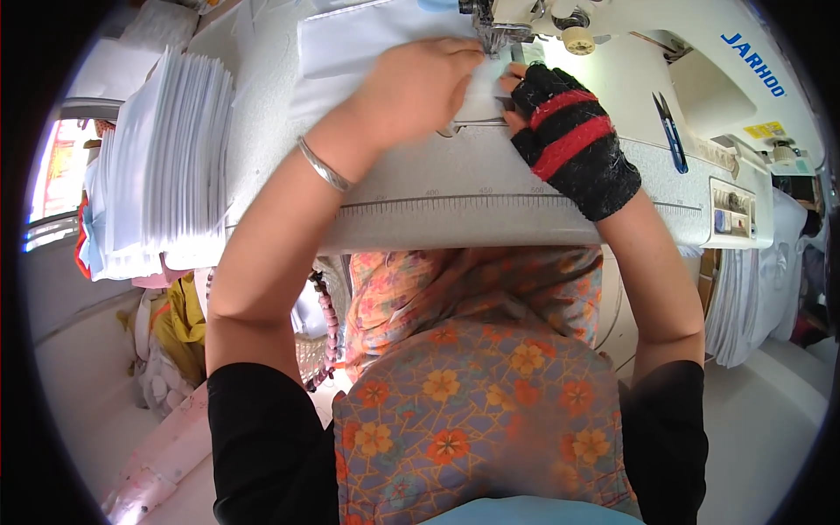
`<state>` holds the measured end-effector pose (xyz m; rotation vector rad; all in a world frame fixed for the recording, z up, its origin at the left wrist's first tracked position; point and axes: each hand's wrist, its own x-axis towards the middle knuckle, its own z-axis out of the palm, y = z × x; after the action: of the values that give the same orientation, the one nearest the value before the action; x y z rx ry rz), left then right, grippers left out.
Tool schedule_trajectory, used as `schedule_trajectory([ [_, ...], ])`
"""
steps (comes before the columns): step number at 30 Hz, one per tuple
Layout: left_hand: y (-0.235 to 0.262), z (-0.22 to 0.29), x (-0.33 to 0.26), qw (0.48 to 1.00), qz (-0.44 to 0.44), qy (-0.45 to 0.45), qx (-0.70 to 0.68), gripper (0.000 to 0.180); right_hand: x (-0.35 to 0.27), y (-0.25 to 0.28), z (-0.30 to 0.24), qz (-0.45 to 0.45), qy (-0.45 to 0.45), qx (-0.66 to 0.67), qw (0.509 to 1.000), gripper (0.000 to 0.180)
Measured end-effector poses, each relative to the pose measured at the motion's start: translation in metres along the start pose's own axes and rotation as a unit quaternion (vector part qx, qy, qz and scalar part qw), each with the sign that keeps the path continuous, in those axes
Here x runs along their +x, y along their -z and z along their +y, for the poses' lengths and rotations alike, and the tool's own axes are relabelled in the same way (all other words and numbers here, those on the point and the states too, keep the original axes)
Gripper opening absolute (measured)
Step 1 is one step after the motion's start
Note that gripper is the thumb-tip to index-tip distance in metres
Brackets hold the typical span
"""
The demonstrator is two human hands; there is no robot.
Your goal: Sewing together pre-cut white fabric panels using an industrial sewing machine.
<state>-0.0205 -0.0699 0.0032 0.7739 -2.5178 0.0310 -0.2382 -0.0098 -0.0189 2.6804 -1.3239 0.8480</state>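
Observation:
A piece of white fabric (pixel 341 44) lies on the sewing machine's bed, under the presser foot (pixel 503 37). My left hand (pixel 424 87), bare and slightly blurred, rests on this fabric with its fingers stretched toward the foot. My right hand (pixel 569 131), in a black and red striped fingerless glove, is just right of the foot. Its bare fingertips are spread apart and touch the fabric's right edge. The white sewing machine (pixel 700 52) has its needle area partly hidden behind the foot.
A thick stack of folded white fabric (pixel 175 157) stands at the table's left. Blue-handled thread snips (pixel 672 136) lie right of my gloved hand. A small compartment (pixel 733 210) with bobbins sits at the right front. More white pieces (pixel 735 302) hang at the lower right.

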Motion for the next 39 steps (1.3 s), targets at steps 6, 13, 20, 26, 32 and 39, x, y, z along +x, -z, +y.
schedule_trajectory([
  [6,0.036,-0.014,-0.002,0.988,-0.138,0.035,0.06,0.017,-0.002,0.007,0.002,0.061,0.021,0.006,0.998,0.031],
  [13,0.026,-0.004,-0.029,0.993,-0.087,-0.063,0.049,0.044,0.004,0.007,-0.011,-0.005,0.044,0.046,0.998,0.029],
  [20,0.006,0.024,-0.037,0.99,-0.119,0.041,0.062,0.063,-0.003,0.01,-0.004,-0.003,0.023,0.054,0.998,0.027],
  [26,0.006,0.028,-0.034,0.993,-0.1,0.053,0.045,0.062,-0.004,0.01,-0.004,0.009,0.022,0.048,0.999,0.029],
  [32,0.013,0.048,-0.041,0.991,-0.117,0.019,0.057,0.062,-0.011,0.021,-0.013,-0.04,0.058,0.024,0.997,0.034],
  [39,0.014,0.054,-0.042,0.997,-0.076,0.019,0.016,0.06,-0.01,0.014,-0.009,-0.032,0.054,-0.008,0.998,0.035],
])
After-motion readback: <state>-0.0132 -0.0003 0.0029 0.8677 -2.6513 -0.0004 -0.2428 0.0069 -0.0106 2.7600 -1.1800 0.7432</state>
